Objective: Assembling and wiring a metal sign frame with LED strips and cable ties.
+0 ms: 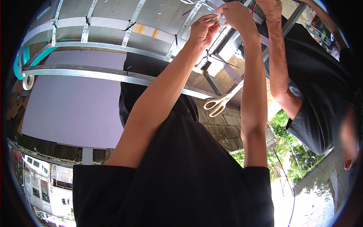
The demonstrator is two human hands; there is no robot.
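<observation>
1. Scissors (216, 104), the landmark: between the two forearms, handles toward the wearer.
2. Front rail (94, 73): edge runs leftward from scissors, below left forearm.
3. Left hand (205, 31): beyond scissors, arm extended, thumb and fingers pinched on thin white strand (217, 17).
4. Right hand (237, 17): beyond scissors, wrist bent, fingers curled at strand; hold cannot be told.
5. Co-worker's forearm (278, 56): right of scissors, limiting room rightward.
6. Grey panel (113, 33): beyond scissors, leftward; wider room.
</observation>
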